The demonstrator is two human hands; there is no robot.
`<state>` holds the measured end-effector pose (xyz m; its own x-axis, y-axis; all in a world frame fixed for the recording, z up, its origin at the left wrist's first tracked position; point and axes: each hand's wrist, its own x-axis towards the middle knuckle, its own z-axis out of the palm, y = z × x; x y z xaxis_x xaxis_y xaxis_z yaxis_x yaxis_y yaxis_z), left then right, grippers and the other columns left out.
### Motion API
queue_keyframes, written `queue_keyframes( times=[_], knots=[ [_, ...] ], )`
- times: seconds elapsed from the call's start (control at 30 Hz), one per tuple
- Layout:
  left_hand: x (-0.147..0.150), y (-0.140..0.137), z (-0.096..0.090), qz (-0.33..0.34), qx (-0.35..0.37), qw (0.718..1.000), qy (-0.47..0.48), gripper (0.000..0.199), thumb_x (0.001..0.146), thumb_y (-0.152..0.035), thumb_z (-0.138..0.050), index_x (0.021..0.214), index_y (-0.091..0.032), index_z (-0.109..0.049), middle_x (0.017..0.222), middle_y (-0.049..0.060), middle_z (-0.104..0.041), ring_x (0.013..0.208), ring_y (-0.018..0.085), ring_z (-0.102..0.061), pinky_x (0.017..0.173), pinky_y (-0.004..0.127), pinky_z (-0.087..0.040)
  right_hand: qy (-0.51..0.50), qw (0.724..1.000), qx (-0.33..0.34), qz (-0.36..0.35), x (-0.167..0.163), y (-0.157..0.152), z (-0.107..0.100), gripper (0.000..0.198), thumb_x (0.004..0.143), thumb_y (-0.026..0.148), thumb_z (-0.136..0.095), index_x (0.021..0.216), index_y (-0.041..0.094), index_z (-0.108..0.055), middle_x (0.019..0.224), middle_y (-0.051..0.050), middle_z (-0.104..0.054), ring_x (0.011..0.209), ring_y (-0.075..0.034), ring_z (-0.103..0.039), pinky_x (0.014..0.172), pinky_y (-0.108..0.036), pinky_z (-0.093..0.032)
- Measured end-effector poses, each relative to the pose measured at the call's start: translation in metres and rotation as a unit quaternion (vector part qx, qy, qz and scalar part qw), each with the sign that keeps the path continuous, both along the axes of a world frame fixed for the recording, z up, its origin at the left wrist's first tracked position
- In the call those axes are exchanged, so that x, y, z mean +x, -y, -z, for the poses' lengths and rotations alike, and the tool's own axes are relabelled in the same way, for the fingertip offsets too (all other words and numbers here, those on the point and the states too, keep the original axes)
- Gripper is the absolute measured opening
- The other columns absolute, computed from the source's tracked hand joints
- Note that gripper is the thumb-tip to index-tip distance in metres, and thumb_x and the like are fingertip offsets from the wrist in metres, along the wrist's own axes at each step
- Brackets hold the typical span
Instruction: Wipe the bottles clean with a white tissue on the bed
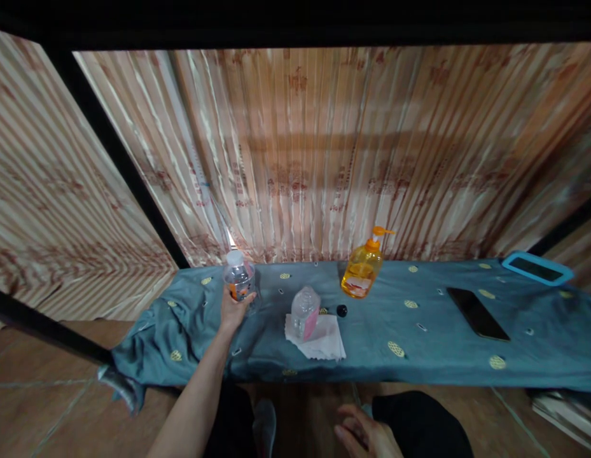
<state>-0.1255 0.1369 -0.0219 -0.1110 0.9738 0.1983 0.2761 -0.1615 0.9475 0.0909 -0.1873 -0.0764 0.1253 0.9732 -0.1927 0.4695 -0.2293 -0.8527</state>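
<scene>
At the left part of the bed, my left hand [235, 310] is closed around a clear plastic bottle [238, 275] with a white cap and an orange and dark print. The bottle stands nearly upright; a clear rim shows around it, and I cannot tell whether that is a separate cup. To its right, a second clear bottle [305, 310] with a pink label rests on white paper tissues [329, 340]. Beside it lies a small black cap [341, 310]. My right hand [364, 432] is low by my knee, fingers loosely bent and apart, holding nothing.
An orange pump bottle [362, 270] stands near the curtain [295, 159]. Farther right lie a black phone [477, 313] and a blue-framed tablet [537, 268]. Teal patterned cloth [385, 366] covers the surface. Dark frame posts [118, 152] rise at the left, with a dark beam overhead.
</scene>
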Motion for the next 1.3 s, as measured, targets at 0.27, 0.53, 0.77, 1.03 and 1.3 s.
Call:
queue_keyframes(
  times=[0.27, 0.53, 0.77, 1.03, 1.3],
  knots=[
    [0.0, 0.0, -0.001, -0.008, 0.011, 1.0, 0.01, 0.06, 0.056, -0.031, -0.08, 0.106, -0.021, -0.05, 0.101, 0.005, -0.067, 0.092, 0.023, -0.066, 0.085, 0.037, -0.053, 0.001, 1.0, 0.018, 0.015, 0.002, -0.012, -0.011, 0.041, 0.088, 0.054, -0.045, 0.101, 0.019, -0.061, 0.072, -0.003, -0.065, 0.067, -0.018, -0.062, 0.059, -0.026, -0.043],
    [-0.006, 0.003, 0.0, 0.002, 0.041, 0.999, 0.021, 0.08, 0.055, -0.03, -0.081, 0.125, -0.022, -0.042, 0.125, 0.01, -0.058, 0.115, 0.026, -0.058, 0.102, 0.042, -0.046, 0.018, 0.998, 0.036, 0.057, 0.014, -0.017, -0.022, 0.033, 0.087, 0.05, -0.049, 0.097, 0.022, -0.062, 0.073, -0.001, -0.069, 0.069, -0.019, -0.066, 0.06, -0.027, -0.047],
    [-0.015, 0.063, -0.031, -0.059, 0.157, 0.98, -0.11, 0.092, 0.069, -0.047, -0.073, 0.144, -0.019, -0.027, 0.151, 0.015, -0.031, 0.141, 0.033, -0.029, 0.117, 0.051, -0.022, 0.071, 0.99, 0.077, 0.09, 0.058, -0.07, -0.043, 0.031, 0.087, 0.038, -0.049, 0.107, 0.016, -0.057, 0.088, -0.008, -0.071, 0.074, -0.021, -0.068, 0.07, -0.032, -0.051],
    [0.069, 0.119, -0.013, 0.199, 0.076, 0.975, -0.059, 0.107, 0.06, -0.038, -0.081, 0.146, -0.023, -0.02, 0.152, 0.016, -0.031, 0.142, 0.033, -0.027, 0.117, 0.053, -0.022, 0.258, 0.957, 0.065, 0.112, 0.092, -0.156, -0.035, 0.055, 0.087, 0.026, -0.052, 0.137, 0.007, -0.036, 0.132, -0.023, -0.052, 0.109, -0.029, -0.061, 0.091, -0.04, -0.045],
    [0.106, 0.101, -0.008, 0.175, 0.012, 0.984, -0.01, 0.086, 0.058, -0.024, -0.08, 0.134, -0.021, -0.04, 0.132, 0.011, -0.056, 0.122, 0.028, -0.055, 0.107, 0.042, -0.042, 0.259, 0.959, 0.055, 0.101, 0.1, -0.178, -0.022, 0.034, 0.087, 0.023, -0.05, 0.116, 0.008, -0.057, 0.111, -0.021, -0.063, 0.099, -0.029, -0.064, 0.086, -0.041, -0.048]
  ],
)
